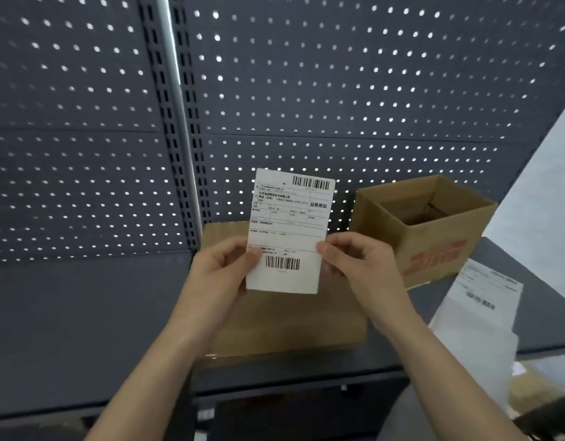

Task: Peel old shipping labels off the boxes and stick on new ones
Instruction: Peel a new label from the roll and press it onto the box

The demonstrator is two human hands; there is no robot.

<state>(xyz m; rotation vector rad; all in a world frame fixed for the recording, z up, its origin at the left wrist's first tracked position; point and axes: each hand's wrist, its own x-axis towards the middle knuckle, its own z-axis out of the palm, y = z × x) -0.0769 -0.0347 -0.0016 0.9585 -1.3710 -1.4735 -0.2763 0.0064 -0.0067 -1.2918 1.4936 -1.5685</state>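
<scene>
Shipping label (289, 230), one, held upright in both hands above the flat box (290, 323).

The left hand (217, 265) and right hand (360, 262) each pinch a side edge of the label, a white rectangular sheet with rounded corners and two barcodes. Two brown cardboard boxes sit on the matte grey shelf (84, 313): the flat box, closed, at the front edge, and an open box (434, 230) with red print at right rear. Pale label sheets (478, 310) overlap at the right edge; count unclear.

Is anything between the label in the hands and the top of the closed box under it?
Nothing visible. The left hand and right hand pinch the label over the closed box; its visible top is bare. The open box stands aside, right.
</scene>
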